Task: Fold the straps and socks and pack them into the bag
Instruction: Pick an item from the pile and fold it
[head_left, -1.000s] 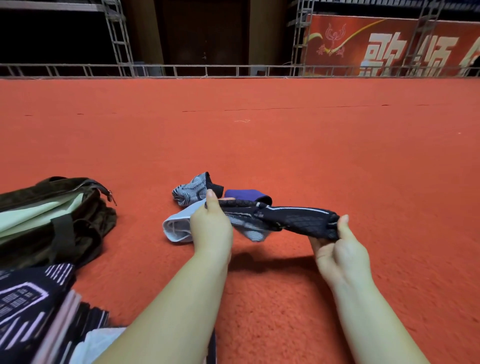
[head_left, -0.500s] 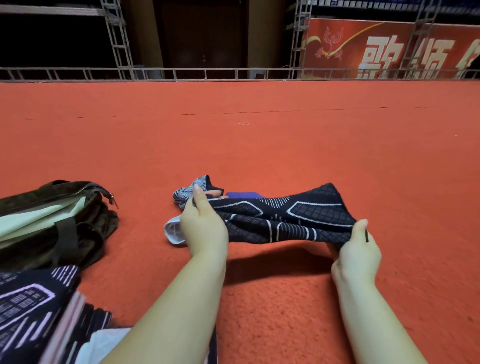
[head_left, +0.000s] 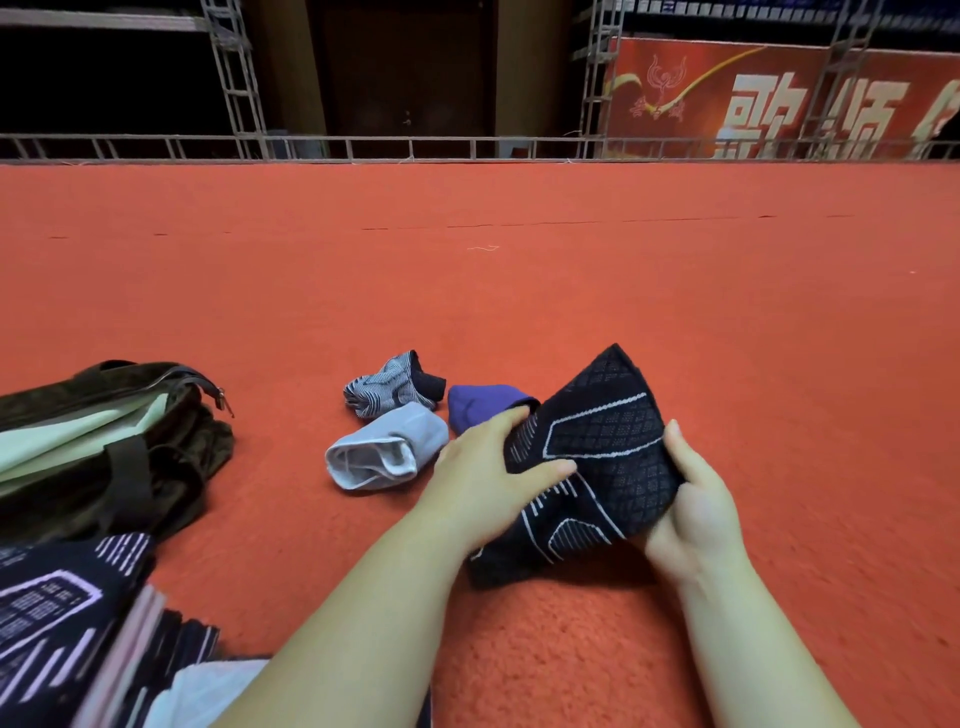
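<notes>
I hold a black strap with a white line pattern (head_left: 608, 452) just above the red carpet, bent into a fold. My left hand (head_left: 488, 478) grips its left part with the thumb lying across the fabric. My right hand (head_left: 691, 499) grips its right edge, thumb on top. Behind it on the carpet lie a folded light grey sock (head_left: 384, 452), a grey-and-black striped folded piece (head_left: 389, 387) and a purple folded piece (head_left: 483, 405), partly hidden by my left hand. The dark olive bag (head_left: 119, 441) lies open at the left, pale green lining showing.
Black-and-white patterned fabric and a white piece (head_left: 67, 623) sit at the lower left by my lap. The red carpet (head_left: 571, 291) stretches far ahead to a metal truss rail (head_left: 467, 148) and a red banner (head_left: 779, 98).
The strap was stretched out flat between my hands; now my hands have come closer together and the strap is bent double. The folded pieces behind it are uncovered.
</notes>
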